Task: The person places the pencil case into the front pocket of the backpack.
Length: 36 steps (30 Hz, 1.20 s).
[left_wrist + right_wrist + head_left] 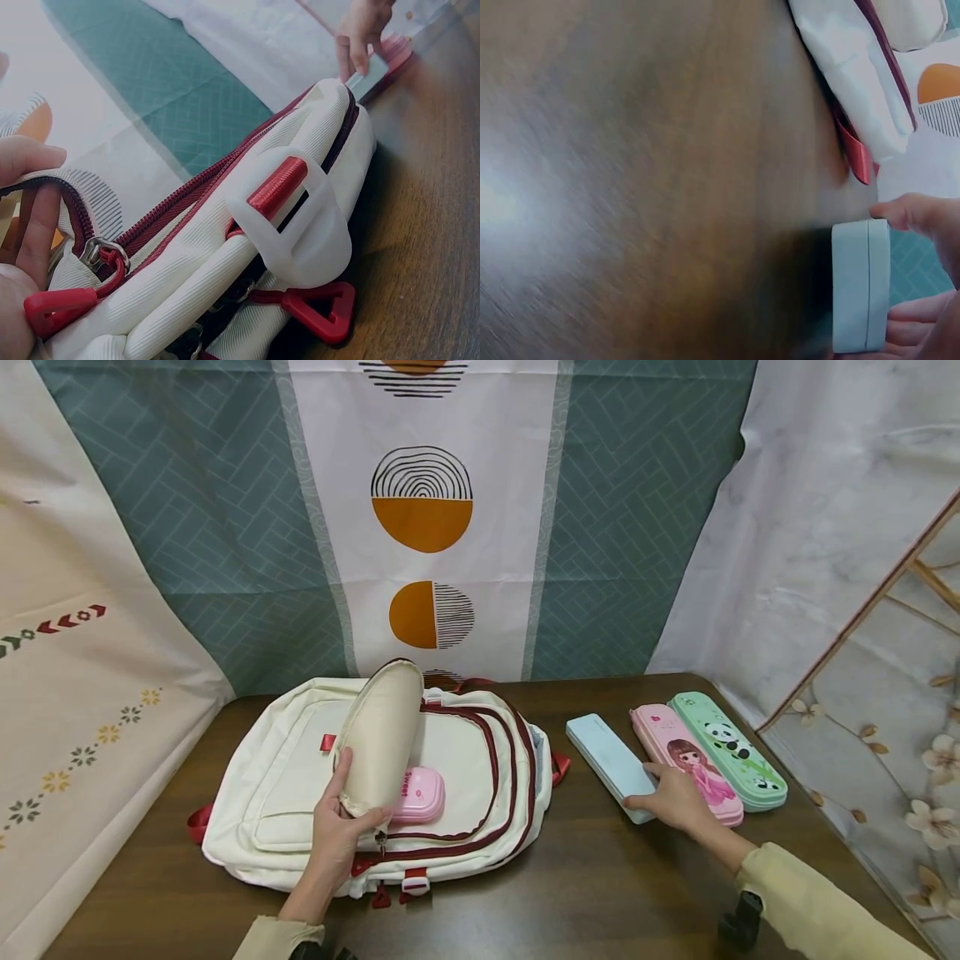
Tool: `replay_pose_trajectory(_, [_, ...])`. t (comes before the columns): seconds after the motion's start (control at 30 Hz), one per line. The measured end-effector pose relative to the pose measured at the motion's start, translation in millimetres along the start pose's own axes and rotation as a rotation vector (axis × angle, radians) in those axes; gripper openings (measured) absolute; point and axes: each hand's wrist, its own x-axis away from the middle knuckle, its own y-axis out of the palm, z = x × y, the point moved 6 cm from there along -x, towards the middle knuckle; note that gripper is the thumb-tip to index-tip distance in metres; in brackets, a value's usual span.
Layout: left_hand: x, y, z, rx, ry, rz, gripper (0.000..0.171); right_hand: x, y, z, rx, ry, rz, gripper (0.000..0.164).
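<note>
A cream backpack [288,760] with dark red zips lies flat on the table. My left hand [337,827] pinches the edge of its front pocket flap [386,727] and holds it folded up. In the pocket opening sits a pink case [422,795] marked "Sweet", partly covered by the flap. Over to the right, my right hand [675,797] grips the near end of a light blue pencil case [607,760], thumb on one long side and fingers on the other. In the right wrist view the end of this pencil case [851,289] shows, its lid closed.
A pink pencil case [678,752] with a girl picture and a green one [731,747] with pandas lie side by side, right of the blue one. The brown table [540,893] ends against hanging cloths at back and sides. Red zip pulls [322,311] hang from the backpack.
</note>
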Motion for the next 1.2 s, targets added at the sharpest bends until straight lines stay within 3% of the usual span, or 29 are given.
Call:
replay_pose_trajectory(0.17, [-0.6, 0.2, -0.4, 0.002, 0.005, -0.002, 0.096, -7.6, -10.1, -5.6, 0.012, -0.01, -0.04, 0.076])
replay_pose_trajectory(0.3, [-1.0, 0.1, -0.2, -0.012, 0.009, -0.003, 0.096, -15.7, -26.2, -14.2, 0.025, -0.009, -0.017, 0.076])
replay_pose_trajectory(0.5, [-1.0, -0.4, 0.0, -0.01, 0.001, 0.001, 0.095, -32.4, -52.6, -36.4, 0.06, -0.116, 0.067, 0.07])
replay_pose_trajectory(0.67, [-0.7, 0.6, -0.4, -0.016, -0.013, 0.005, 0.096, -42.7, -61.4, -55.3, 0.07, -0.152, 0.047, 0.07])
replay_pose_trajectory(0.8, [-0.7, 0.3, -0.6, -0.013, -0.023, 0.008, 0.095, -50.3, -58.8, -74.2, 0.06, -0.186, 0.005, 0.072])
replay_pose_trajectory(0.97, [-0.7, -0.2, -1.2, -0.017, -0.037, 0.011, 0.095, -59.2, -48.4, -101.1, 0.047, -0.286, -0.051, 0.07])
replay_pose_trajectory(1.2, [-0.2, -0.4, -2.3, -0.018, -0.04, 0.011, 0.095, -68.6, -23.1, -135.8, 0.06, -0.448, -0.195, 0.067])
